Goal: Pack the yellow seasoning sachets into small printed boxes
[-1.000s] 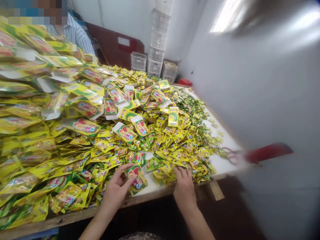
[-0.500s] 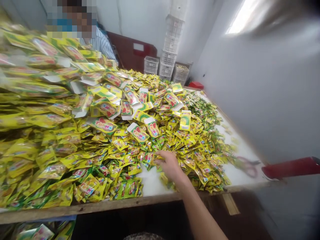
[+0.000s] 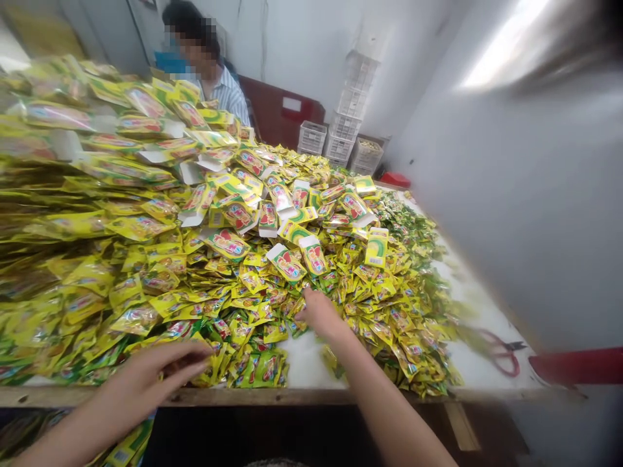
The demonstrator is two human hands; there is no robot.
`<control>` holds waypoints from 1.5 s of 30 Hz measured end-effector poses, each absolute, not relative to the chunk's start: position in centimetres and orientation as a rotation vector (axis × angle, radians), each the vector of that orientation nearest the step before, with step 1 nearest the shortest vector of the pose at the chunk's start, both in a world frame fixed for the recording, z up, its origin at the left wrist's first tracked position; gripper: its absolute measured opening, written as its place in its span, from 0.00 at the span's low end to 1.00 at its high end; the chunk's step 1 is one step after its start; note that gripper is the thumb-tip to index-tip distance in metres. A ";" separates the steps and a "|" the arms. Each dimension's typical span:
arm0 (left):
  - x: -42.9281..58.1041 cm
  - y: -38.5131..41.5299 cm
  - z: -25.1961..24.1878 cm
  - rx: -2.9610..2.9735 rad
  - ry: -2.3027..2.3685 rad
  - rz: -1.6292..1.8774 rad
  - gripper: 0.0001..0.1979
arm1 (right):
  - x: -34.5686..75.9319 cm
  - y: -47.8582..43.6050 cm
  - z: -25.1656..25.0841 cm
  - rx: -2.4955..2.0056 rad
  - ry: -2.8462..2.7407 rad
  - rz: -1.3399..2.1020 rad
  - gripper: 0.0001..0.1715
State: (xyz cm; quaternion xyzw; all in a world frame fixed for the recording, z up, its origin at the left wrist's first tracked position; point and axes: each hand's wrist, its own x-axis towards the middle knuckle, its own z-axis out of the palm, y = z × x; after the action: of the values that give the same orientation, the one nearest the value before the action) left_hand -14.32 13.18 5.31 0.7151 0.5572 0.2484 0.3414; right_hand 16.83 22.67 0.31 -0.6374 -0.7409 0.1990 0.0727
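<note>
Reaching beside the yellow sachet heap (image 3: 233, 285) with the left hand (image 3: 146, 376), fingers loosely curled, grasp unclear; pressing the right hand (image 3: 324, 318) into its front, fingertips touching sachets, grasp unclear.

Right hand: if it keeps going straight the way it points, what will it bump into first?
The right hand would meet the small yellow foil sachets heaped just past its fingertips. It's hard to tell exactly how close they are from this view.
</note>
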 end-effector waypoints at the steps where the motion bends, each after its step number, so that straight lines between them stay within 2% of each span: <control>1: -12.3 15.6 5.5 1.936 1.369 0.604 0.11 | 16.8 22.2 0.3 -1.929 -2.205 0.575 0.28; 3: -7.5 20.8 5.6 1.965 1.454 0.699 0.11 | 16.8 21.1 0.2 -1.931 -2.165 0.517 0.27; 6: -0.9 27.1 5.1 1.876 1.699 0.847 0.21 | 16.9 18.7 -0.2 -1.889 -2.121 0.433 0.19; 8: 1.8 29.4 4.4 1.816 1.818 0.900 0.26 | 17.3 17.0 -0.5 -1.821 -2.060 0.434 0.14; 10: 2.8 30.0 3.9 1.791 1.872 0.930 0.25 | 18.3 15.5 -0.6 -1.737 -1.943 0.485 0.12; 15: 2.3 24.9 4.3 1.976 1.667 0.926 0.06 | 21.0 13.9 2.3 -1.455 -1.333 0.674 0.13; 17: 2.4 21.5 4.2 2.080 1.439 0.867 0.03 | 21.2 13.8 3.8 -1.358 -1.219 0.705 0.13; 21: 2.9 16.1 2.2 2.128 0.984 0.751 0.07 | 20.3 13.5 4.4 -1.298 -1.359 0.662 0.11; 25: 2.2 14.0 -0.7 2.075 1.009 0.852 0.15 | 19.9 12.8 2.9 -1.312 -1.525 0.539 0.09; 31: 1.8 13.2 -4.0 1.900 1.122 0.931 0.15 | 20.4 12.0 4.1 -1.296 -1.504 0.460 0.09; 38: 2.6 12.4 -3.7 1.781 1.065 0.949 0.11 | 20.3 11.9 3.8 -1.464 -1.839 0.423 0.12; 42: 3.2 11.5 -3.5 1.550 1.117 1.019 0.18 | 20.7 11.6 5.2 -1.616 -2.089 0.438 0.10; 44: 3.6 11.3 -3.1 1.430 1.118 1.012 0.23 | 21.0 11.6 6.2 -1.577 -2.199 0.518 0.12; 45: 3.8 11.3 -2.9 1.393 1.107 0.991 0.23 | 21.2 11.6 6.6 -1.542 -2.216 0.563 0.14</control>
State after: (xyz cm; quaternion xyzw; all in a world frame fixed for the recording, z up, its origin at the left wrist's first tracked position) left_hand 3.82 11.26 -2.91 0.5820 0.4627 0.4143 0.5249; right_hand 21.21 11.61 6.63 -0.5488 -0.7889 0.2002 0.1907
